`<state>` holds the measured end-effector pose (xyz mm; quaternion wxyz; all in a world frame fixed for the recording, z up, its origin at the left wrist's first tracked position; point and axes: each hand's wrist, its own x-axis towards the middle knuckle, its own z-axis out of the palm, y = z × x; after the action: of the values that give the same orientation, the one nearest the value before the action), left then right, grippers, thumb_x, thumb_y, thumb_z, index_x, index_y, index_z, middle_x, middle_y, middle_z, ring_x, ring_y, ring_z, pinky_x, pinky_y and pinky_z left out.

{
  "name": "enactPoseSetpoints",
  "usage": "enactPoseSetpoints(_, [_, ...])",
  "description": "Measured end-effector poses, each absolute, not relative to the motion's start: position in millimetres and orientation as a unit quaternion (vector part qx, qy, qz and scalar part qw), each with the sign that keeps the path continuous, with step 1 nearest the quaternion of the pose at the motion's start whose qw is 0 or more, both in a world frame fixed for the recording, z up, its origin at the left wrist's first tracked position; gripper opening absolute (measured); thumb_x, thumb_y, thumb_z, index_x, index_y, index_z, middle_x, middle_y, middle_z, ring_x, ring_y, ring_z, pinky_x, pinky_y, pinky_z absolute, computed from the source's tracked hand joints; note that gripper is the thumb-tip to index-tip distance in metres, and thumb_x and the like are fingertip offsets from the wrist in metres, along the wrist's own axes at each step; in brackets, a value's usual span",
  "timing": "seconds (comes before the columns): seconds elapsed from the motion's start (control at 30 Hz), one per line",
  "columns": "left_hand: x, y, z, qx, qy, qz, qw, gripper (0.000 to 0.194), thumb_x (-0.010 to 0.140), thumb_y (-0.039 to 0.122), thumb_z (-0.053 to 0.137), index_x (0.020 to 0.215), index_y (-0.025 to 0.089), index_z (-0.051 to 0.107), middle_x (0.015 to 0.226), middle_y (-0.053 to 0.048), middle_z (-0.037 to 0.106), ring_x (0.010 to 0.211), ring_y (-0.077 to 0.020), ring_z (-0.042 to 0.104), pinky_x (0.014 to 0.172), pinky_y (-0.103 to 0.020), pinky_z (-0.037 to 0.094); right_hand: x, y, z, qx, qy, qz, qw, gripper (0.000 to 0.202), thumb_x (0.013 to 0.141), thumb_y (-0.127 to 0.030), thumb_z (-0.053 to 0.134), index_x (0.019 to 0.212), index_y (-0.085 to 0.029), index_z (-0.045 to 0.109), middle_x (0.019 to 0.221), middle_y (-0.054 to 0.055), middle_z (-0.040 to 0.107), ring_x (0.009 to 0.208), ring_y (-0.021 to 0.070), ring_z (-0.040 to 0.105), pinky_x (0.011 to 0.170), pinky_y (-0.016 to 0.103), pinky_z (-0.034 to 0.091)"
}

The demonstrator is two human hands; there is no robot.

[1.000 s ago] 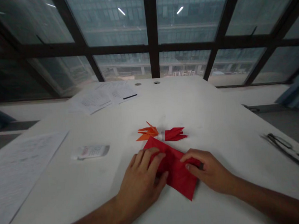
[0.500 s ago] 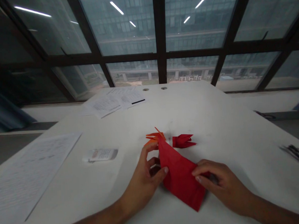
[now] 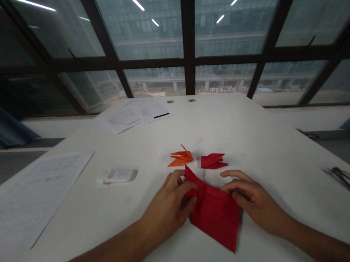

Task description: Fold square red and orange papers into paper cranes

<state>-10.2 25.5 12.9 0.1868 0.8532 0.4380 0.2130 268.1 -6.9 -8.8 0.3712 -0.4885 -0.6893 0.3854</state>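
A folded sheet of red origami paper is in front of me, its pointed corner standing up at the upper left. My left hand pinches its left edge between thumb and fingers. At the upper right edge is my right hand, fingers curved and a little apart, fingertips touching the paper. Just beyond lie two small folded paper pieces, an orange one on the left and a red one on the right.
To the left are a white eraser-like item and a large printed sheet. More printed papers lie at the table's far left. Eyeglasses rest at the right edge. Windows stand behind the white table.
The red paper's upper part has bent down toward me and its point sits lower. My left fingers have closed further on its edge; my right fingers have loosened and spread.
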Motion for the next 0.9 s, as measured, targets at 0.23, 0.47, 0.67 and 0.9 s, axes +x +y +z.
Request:
enactPoseSetpoints(0.23, [-14.8, 30.2, 6.5, 0.917, 0.356, 0.174, -0.045, 0.031, 0.099, 0.022, 0.059, 0.129, 0.024, 0.067, 0.152, -0.014, 0.051, 0.139, -0.0363, 0.048, 0.112, -0.057, 0.048, 271.2, -4.1, -12.4, -0.414, -0.769, 0.34, 0.349, 0.055, 0.085, 0.006, 0.04, 0.105, -0.027, 0.079, 0.142, 0.008, 0.059, 0.112, 0.0157, 0.067, 0.097, 0.032, 0.055])
enactPoseSetpoints(0.47, [-13.4, 35.7, 14.1, 0.942, 0.247, 0.138, 0.179, 0.036, 0.101, 0.012, 0.049, 0.132, 0.021, 0.064, 0.131, -0.011, 0.065, 0.123, -0.0233, 0.06, 0.11, -0.04, 0.053, 276.7, -3.6, 2.7, -0.355, -0.821, 0.351, 0.277, 0.053, 0.09, 0.005, 0.044, 0.117, -0.028, 0.076, 0.151, 0.008, 0.055, 0.134, 0.0184, 0.058, 0.112, 0.04, 0.05])
enactPoseSetpoints(0.67, [-15.9, 32.3, 30.6, 0.936, 0.234, 0.112, 0.236, 0.075, 0.081, 0.055, 0.079, 0.143, 0.02, 0.057, 0.14, -0.016, 0.057, 0.13, -0.0342, 0.054, 0.114, -0.052, 0.048, 284.2, -10.7, 14.9, -0.324, -0.85, 0.331, 0.252, 0.072, 0.083, -0.004, 0.059, 0.15, -0.03, 0.053, 0.166, 0.011, 0.039, 0.149, 0.0277, 0.044, 0.118, 0.048, 0.043])
enactPoseSetpoints(0.9, [-16.9, 35.9, 20.8, 0.933, 0.246, 0.124, 0.232, 0.056, 0.091, 0.051, 0.07, 0.136, 0.019, 0.06, 0.138, -0.014, 0.061, 0.128, -0.0293, 0.056, 0.114, -0.046, 0.049, 280.0, -22.2, 16.9, -0.333, -0.893, 0.231, 0.194, 0.087, 0.073, -0.009, 0.071, 0.154, -0.029, 0.048, 0.171, 0.012, 0.025, 0.156, 0.0335, 0.031, 0.12, 0.053, 0.04])
